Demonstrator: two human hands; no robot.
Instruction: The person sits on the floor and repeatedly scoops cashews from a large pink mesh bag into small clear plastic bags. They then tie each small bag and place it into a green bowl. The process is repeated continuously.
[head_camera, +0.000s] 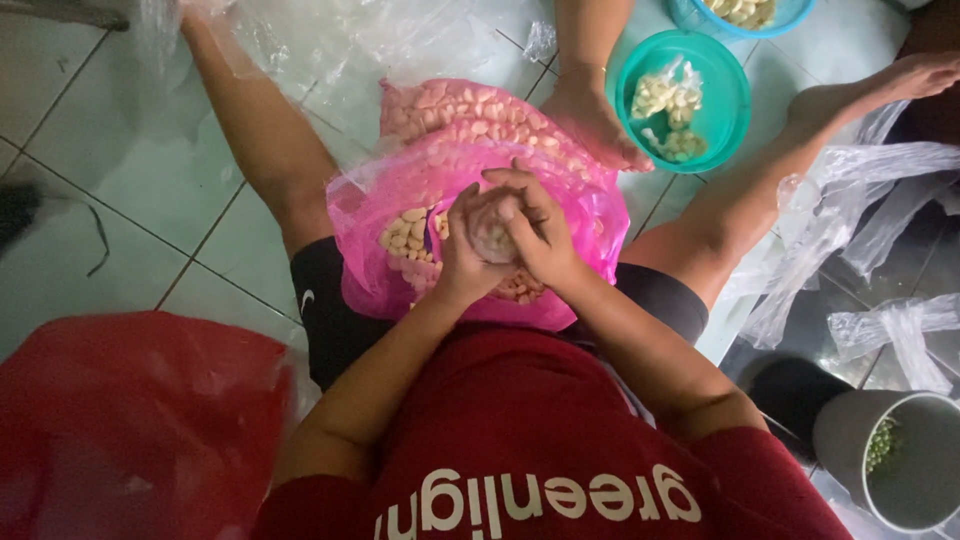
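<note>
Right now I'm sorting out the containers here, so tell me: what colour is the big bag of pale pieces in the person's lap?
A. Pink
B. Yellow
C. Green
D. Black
A: the big bag under the left hand and right hand is bright pink plastic, with pale pieces showing through it.

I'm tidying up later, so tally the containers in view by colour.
Pink plastic bag of pale pieces: 1
Teal round plastic bowl: 1
Blue round plastic bowl: 1
Grey round bucket: 1
Red plastic bag: 1
Total: 5
</note>
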